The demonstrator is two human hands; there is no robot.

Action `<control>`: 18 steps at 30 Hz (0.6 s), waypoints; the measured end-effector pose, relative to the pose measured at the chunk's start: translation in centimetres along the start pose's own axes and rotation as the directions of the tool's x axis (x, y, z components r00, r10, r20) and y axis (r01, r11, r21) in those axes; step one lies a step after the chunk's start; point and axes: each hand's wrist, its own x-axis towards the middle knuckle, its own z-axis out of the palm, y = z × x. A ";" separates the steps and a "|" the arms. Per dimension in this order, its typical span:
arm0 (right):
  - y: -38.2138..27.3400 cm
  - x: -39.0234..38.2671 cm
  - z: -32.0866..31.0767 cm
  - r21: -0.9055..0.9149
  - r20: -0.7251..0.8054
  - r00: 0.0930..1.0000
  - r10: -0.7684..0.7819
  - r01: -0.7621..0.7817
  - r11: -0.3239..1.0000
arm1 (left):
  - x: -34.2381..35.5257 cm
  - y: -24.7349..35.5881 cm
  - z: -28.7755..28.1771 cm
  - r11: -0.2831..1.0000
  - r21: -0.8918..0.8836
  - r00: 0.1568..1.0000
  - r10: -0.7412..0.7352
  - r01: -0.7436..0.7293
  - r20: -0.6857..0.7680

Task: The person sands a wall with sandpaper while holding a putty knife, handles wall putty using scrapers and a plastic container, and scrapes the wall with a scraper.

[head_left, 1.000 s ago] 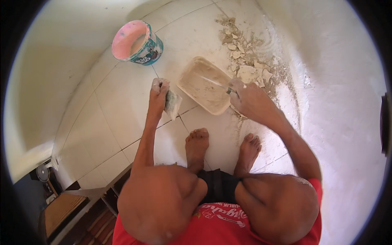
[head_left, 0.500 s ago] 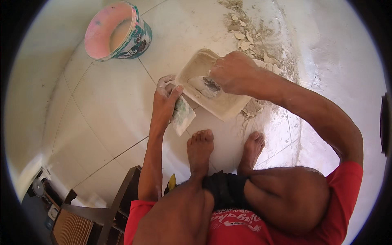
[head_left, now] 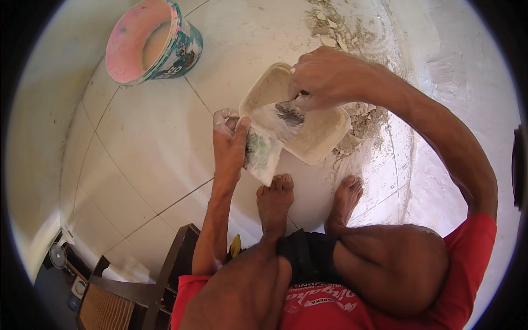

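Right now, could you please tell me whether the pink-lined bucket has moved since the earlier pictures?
No, the bucket shows no shift either way: the same floor seam meets its base as before; the camera view moved instead.

The right hand (head_left: 322, 80) mostly hides the handle of the scraper (head_left: 289, 114); the upper edge clips the bucket (head_left: 181, 52).
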 end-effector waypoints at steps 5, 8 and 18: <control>0.6 -0.4 -0.5 -0.068 -0.040 0.997 0.059 -0.062 0.996 | 0.3 0.7 -0.6 0.993 -0.064 0.994 -0.091 0.094 0.056; 0.1 1.3 1.3 -0.021 -0.104 0.995 -0.003 0.000 1.000 | 0.4 1.0 -0.8 0.993 -0.057 0.992 -0.104 0.108 0.068; -0.4 1.6 0.6 -0.034 -0.067 0.990 -0.125 0.123 0.992 | 0.3 -0.4 -0.3 0.990 -0.140 0.998 -0.018 0.027 0.065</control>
